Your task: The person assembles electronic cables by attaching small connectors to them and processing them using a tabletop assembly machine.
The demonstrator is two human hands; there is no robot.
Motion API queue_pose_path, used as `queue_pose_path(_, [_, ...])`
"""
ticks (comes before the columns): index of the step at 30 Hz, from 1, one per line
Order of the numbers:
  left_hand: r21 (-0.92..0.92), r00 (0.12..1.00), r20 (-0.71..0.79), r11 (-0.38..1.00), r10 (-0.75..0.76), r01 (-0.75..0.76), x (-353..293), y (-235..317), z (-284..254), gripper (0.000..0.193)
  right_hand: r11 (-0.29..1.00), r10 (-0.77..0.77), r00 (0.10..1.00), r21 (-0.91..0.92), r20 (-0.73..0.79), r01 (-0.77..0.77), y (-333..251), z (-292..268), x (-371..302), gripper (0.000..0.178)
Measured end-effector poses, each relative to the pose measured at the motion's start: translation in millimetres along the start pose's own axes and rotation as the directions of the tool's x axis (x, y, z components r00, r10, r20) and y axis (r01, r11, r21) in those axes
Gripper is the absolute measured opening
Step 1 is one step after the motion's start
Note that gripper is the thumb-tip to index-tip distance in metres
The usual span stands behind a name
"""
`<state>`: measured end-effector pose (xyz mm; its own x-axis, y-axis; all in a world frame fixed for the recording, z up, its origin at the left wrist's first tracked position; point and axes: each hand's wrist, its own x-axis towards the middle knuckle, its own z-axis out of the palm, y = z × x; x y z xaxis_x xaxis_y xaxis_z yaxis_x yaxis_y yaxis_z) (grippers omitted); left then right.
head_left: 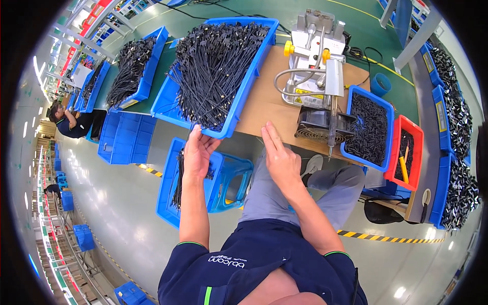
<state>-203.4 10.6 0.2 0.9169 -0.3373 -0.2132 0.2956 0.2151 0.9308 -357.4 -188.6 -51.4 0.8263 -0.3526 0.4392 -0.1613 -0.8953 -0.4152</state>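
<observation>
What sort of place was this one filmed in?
Most likely a factory assembly floor: there is a big blue bin of black cables, a bench machine, and yellow-and-black floor tape.

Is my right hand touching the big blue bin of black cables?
No, your right hand is apart from the blue cable bin, at the near edge of the brown tabletop.

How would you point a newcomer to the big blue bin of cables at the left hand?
Find the metal machine on the brown workbench, then look left. There sits a blue bin heaped with black cables, its near corner at the left hand. The other cable-filled blue bins look smaller and lie farther from the machine.
</observation>
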Motion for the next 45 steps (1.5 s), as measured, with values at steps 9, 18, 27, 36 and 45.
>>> queue_pose_path(9, [0.58,0.914,0.405,0.766,0.027,-0.279,-58.6,-32.1,58.8,0.025,0.999,-0.025,1.0,-0.027,-0.003,0.024,8.1,3.3,-1.7,0.068])
queue_pose_path(18, [0.652,0.641,0.688,0.099,0.339,-0.752,-28.8,-50.5,118.1,0.04,0.96,0.044,0.994,0.28,-0.098,-0.015,16.1,-32.7,-83.9,0.036])
queue_pose_path(27, [0.713,0.661,0.698,-0.188,0.274,-0.675,-23.8,-76.4,119.6,0.054,0.808,0.501,0.857,0.417,-0.118,-0.415,99.2,-76.8,-155.4,0.015])
queue_pose_path(36, [0.717,0.668,0.692,-0.151,0.274,-0.681,-24.6,-72.3,119.0,0.054,0.8,0.542,0.836,0.355,-0.084,-0.483,125.5,-103.7,-160.5,0.019])
queue_pose_path(45, [0.696,0.662,0.71,-0.097,0.239,-0.712,-35.5,-56.7,103.7,0.073,0.551,0.802,0.53,-0.001,-0.277,-0.835,226.1,-217.7,-322.0,0.043])
